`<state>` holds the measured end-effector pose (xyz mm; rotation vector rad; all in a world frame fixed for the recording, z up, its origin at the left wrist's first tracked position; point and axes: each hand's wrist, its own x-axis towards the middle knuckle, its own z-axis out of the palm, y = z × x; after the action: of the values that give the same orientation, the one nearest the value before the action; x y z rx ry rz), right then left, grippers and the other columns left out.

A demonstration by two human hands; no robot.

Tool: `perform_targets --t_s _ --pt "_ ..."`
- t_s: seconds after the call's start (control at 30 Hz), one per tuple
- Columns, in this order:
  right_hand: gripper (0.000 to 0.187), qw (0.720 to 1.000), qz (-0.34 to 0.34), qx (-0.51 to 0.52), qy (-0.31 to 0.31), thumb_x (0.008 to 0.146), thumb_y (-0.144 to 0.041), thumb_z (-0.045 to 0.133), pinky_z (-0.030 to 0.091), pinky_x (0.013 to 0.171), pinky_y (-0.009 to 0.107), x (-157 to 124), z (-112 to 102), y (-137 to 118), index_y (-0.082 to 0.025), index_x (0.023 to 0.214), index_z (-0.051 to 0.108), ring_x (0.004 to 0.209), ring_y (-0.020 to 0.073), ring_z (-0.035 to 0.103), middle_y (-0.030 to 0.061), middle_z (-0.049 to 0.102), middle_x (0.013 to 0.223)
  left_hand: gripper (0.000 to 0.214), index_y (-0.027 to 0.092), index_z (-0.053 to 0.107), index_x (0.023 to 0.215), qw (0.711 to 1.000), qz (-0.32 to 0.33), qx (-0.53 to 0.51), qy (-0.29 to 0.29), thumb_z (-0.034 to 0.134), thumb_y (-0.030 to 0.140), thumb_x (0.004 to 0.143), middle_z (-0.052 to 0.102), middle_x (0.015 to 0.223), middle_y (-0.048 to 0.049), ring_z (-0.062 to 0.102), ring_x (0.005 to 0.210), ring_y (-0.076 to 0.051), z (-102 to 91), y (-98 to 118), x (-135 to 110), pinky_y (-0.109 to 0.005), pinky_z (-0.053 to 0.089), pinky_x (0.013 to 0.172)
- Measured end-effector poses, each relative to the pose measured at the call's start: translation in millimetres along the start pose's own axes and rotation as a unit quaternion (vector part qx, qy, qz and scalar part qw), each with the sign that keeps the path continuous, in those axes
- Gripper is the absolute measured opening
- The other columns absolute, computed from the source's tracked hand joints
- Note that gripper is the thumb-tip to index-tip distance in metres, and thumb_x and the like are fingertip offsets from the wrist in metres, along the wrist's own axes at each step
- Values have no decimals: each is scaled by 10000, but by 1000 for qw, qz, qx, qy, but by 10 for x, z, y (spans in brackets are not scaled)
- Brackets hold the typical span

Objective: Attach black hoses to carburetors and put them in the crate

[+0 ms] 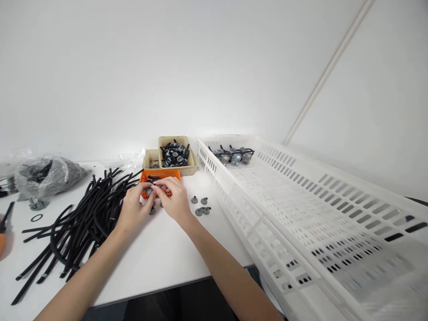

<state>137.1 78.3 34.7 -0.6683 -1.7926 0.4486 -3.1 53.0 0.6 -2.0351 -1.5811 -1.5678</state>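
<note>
My left hand [136, 205] and my right hand [172, 195] meet in front of an orange basket [176, 174]. Between the left fingertips is a small grey round fitting [149, 191], partly covered by the fingers. The right thumb and fingers are pinched together at the same spot, on a small dark piece I cannot make out. Inside the orange basket lie small black parts [154, 178]. Beneath the hands, a grey fitting [152, 210] rests on the table. Several more grey fittings [199, 211] stand to the right of my right hand.
A pile of black hoses [90, 218] spreads over the left. A plastic bag [56, 176] of dark parts lies behind it. Beige trays [172, 139] of fittings stand at the back. A large white perforated crate [247, 200], holding assembled parts [236, 155], fills the right.
</note>
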Motion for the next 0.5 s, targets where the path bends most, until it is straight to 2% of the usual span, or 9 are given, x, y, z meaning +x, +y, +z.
perform_targets --t_s 0.13,0.27,0.4,0.5 --pt "134 993 -96 -47 -56 910 -239 554 497 846 316 161 -15 -13 -182 867 667 868 177 608 59 701 876 136 198 595 930 999 -24 0 35 548 309 866 680 812 -26 625 748 -187 -3 1 -6 -331 478 747" --pt "83 982 -140 -40 -118 878 -202 581 486 832 306 331 -41 -57 -185 831 648 847 172 598 42 692 836 108 208 578 856 995 -71 -15 66 548 312 862 662 785 -19 611 753 -189 -11 23 -14 -316 469 711" --pt "103 981 -122 -21 -150 877 -220 576 477 814 302 475 -79 -44 -195 799 638 808 164 607 26 684 798 111 213 565 818 991 -96 -31 83 541 305 875 644 744 -6 606 713 -173 -38 17 -5 -297 463 678" --pt "171 991 -66 -43 -111 907 -262 526 476 788 304 610 -116 83 -191 813 650 813 177 617 45 691 813 112 214 568 788 989 -94 -6 113 567 295 865 634 722 0 594 711 -171 -44 -2 6 -300 462 692"
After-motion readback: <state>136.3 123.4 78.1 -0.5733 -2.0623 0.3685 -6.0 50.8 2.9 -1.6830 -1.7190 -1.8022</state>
